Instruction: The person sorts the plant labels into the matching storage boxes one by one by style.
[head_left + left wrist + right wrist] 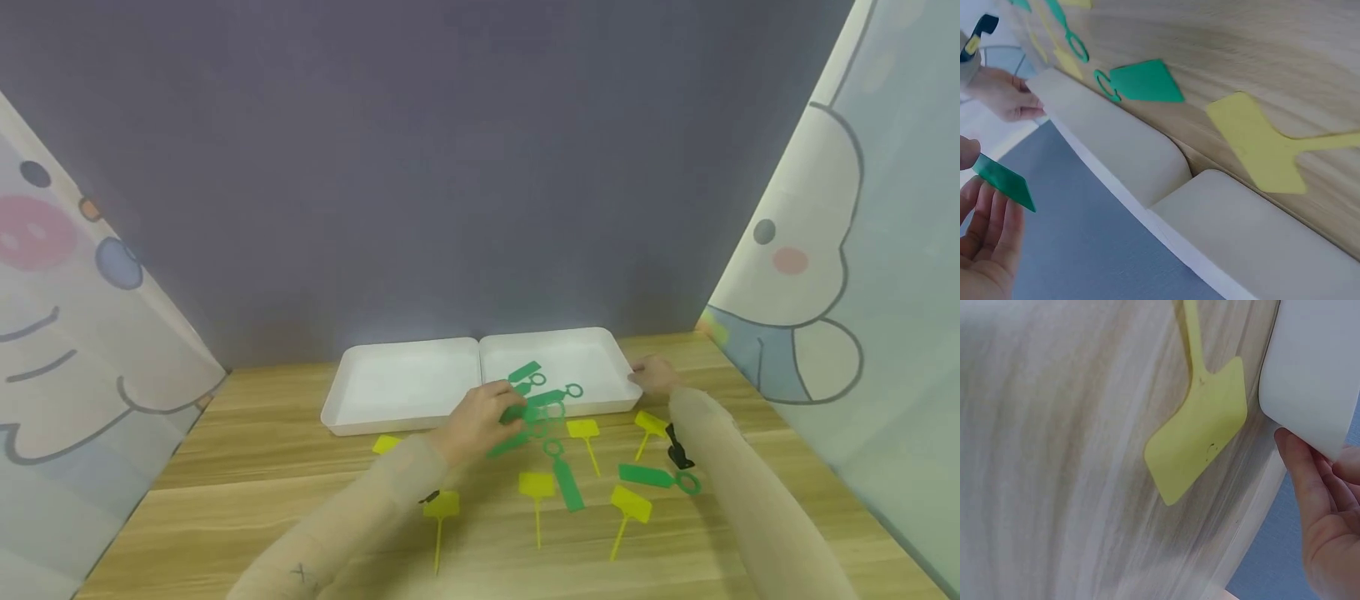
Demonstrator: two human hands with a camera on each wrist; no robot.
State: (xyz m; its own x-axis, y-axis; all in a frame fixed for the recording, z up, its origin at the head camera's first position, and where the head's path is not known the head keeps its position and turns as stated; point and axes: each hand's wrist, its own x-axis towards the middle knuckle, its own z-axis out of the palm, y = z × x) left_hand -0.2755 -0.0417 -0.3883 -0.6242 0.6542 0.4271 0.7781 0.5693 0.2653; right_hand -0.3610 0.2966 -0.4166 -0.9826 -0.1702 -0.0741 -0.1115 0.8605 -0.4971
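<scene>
My left hand (476, 423) reaches over the front edge of the white trays. In the left wrist view it pinches a green plant tag (1007, 184) between thumb and fingers. Several green tags with ring ends overlap around its fingertips in the head view, so their separate outlines are partly hidden. At the far right, my right hand (654, 375) grips the right side of the right white tray (573, 354). The right wrist view has its thumb and fingers around the tray's corner, beside a yellow tag (1200, 440) on the table.
The left white tray (408, 375) stands side by side with the right one. On the wooden table (300, 467) in front lie several yellow T-shaped tags and a green ring tag (567, 486). Another green tag (647, 476) lies by my right forearm. A grey wall (450, 167) rises behind.
</scene>
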